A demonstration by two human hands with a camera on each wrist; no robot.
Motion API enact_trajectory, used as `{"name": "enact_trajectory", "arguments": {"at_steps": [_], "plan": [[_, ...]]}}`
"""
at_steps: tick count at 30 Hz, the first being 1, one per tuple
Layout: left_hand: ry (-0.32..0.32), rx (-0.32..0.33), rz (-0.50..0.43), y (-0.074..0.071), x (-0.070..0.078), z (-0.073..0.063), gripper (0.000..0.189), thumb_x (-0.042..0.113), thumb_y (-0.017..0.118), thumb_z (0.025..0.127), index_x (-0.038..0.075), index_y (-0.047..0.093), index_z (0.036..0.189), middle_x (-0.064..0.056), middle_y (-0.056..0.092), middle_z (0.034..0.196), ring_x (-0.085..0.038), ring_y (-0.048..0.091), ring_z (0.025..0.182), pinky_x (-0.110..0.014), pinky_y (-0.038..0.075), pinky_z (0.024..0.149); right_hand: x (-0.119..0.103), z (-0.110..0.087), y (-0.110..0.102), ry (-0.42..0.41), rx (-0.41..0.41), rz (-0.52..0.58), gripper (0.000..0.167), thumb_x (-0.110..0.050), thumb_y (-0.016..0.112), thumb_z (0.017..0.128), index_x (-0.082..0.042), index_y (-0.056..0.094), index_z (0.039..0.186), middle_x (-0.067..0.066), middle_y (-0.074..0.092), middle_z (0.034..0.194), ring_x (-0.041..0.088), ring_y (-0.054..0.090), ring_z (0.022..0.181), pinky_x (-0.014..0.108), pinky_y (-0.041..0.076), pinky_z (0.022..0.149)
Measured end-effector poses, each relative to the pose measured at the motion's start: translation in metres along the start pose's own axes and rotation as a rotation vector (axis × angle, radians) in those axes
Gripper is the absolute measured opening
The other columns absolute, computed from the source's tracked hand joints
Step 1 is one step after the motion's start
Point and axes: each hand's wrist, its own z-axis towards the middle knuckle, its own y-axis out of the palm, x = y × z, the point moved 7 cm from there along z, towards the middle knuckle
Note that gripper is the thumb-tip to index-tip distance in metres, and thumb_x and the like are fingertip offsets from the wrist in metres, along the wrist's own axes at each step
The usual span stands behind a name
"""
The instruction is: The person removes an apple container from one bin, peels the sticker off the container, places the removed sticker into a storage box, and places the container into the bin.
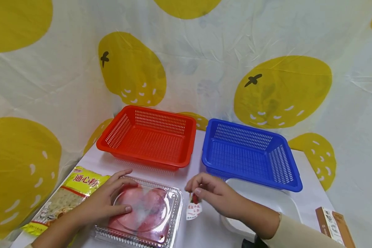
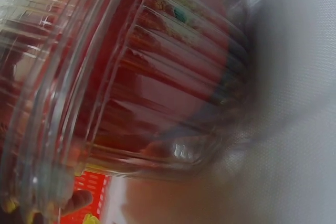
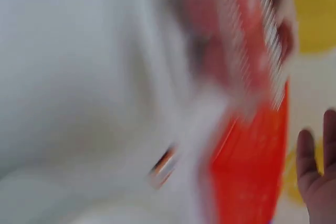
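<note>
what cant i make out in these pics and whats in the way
Head view: small labelled item, top behind the right hand; grip unclear.
Head view: part of the white container, behind the right forearm.
Head view: brown box, near end cut off by bottom edge.
Right wrist view: red contents of clear container, blurred.

Head: bright | glare on clear lid [image 1: 145, 208] | right wrist: strong blur

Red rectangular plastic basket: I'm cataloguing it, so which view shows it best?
The head view: the red rectangular plastic basket appears whole and sharp. The left wrist view shows only a small slotted patch low down; the right wrist view, a blurred part.
</note>
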Motion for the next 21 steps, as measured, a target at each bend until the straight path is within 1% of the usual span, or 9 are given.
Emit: {"name": "enact_trajectory", "arguments": {"at_steps": [4,5,7,9,12,15,18,21], "plan": [[-0.017,0.0,0.007,0.0,-0.001,-0.001,0.06,0.049,0.09,0.083,0.045,0.063,0.137,0.001,0.04,0.165,-0.041,0.045,0.144,-0.076,0.045,0.103,0.024,-0.034,-0.054,0.1,0.096,0.034,0.01,0.003,0.049,0.109,0.008,0.058,0.11,0.018,0.07,0.115,0.014,0.069,0.095,0.03,0.059,0.086],[-0.019,0.001,0.008,0.0,-0.002,-0.001,0.061,0.05,0.09,0.083,0.045,0.063,0.137,0.001,0.04,0.165,-0.041,0.045,0.145,-0.076,0.045,0.103,0.029,-0.042,-0.066,0.125,0.119,0.024,0.011,0.002,0.049,0.11,0.009,0.058,0.11,0.015,0.071,0.114,0.014,0.068,0.095,0.029,0.058,0.087],[-0.017,0.005,0.005,0.0,-0.002,-0.001,0.061,0.05,0.09,0.083,0.045,0.063,0.137,0.0,0.039,0.166,-0.042,0.045,0.145,-0.076,0.045,0.104,0.036,-0.057,-0.089,0.189,0.158,-0.005,0.013,-0.002,0.051,0.111,0.009,0.058,0.111,0.014,0.073,0.115,0.014,0.068,0.101,0.028,0.057,0.09],[-0.02,0.005,0.002,0.0,-0.002,-0.002,0.061,0.049,0.09,0.083,0.045,0.063,0.137,-0.001,0.039,0.166,-0.042,0.045,0.145,-0.076,0.044,0.104,0.041,-0.071,-0.106,0.236,0.17,-0.043,0.014,-0.004,0.053,0.111,0.009,0.059,0.112,0.014,0.073,0.116,0.015,0.068,0.105,0.027,0.056,0.093],[-0.027,0.004,0.003,0.001,-0.003,-0.003,0.061,0.05,0.09,0.083,0.046,0.062,0.137,-0.001,0.039,0.166,-0.043,0.045,0.144,-0.076,0.045,0.103,0.047,-0.089,-0.123,0.293,0.138,-0.078,0.014,-0.004,0.053,0.11,0.007,0.061,0.112,0.016,0.073,0.118,0.015,0.068,0.108,0.026,0.056,0.095],[-0.026,0.001,0.014,0.001,-0.004,-0.003,0.061,0.051,0.09,0.083,0.046,0.063,0.137,-0.001,0.039,0.166,-0.041,0.045,0.144,-0.075,0.045,0.104,0.056,-0.107,-0.134,0.336,0.08,-0.085,0.014,-0.003,0.053,0.11,0.007,0.062,0.114,0.017,0.072,0.118,0.016,0.069,0.106,0.025,0.056,0.096],[-0.031,-0.011,0.017,0.001,-0.004,-0.003,0.06,0.052,0.089,0.083,0.045,0.063,0.137,0.0,0.038,0.167,-0.04,0.045,0.144,-0.073,0.046,0.104,0.068,-0.121,-0.14,0.39,0.034,-0.078,0.016,-0.004,0.053,0.111,0.007,0.063,0.117,0.021,0.071,0.119,0.015,0.068,0.105,0.024,0.056,0.096],[-0.05,-0.025,0.014,-0.001,-0.004,-0.002,0.06,0.054,0.088,0.083,0.046,0.062,0.137,0.0,0.036,0.168,-0.04,0.044,0.145,-0.073,0.047,0.103,0.081,-0.13,-0.14,0.456,-0.02,-0.063,0.018,-0.005,0.053,0.111,0.007,0.064,0.12,0.023,0.07,0.12,0.015,0.068,0.104,0.023,0.056,0.094]]}}
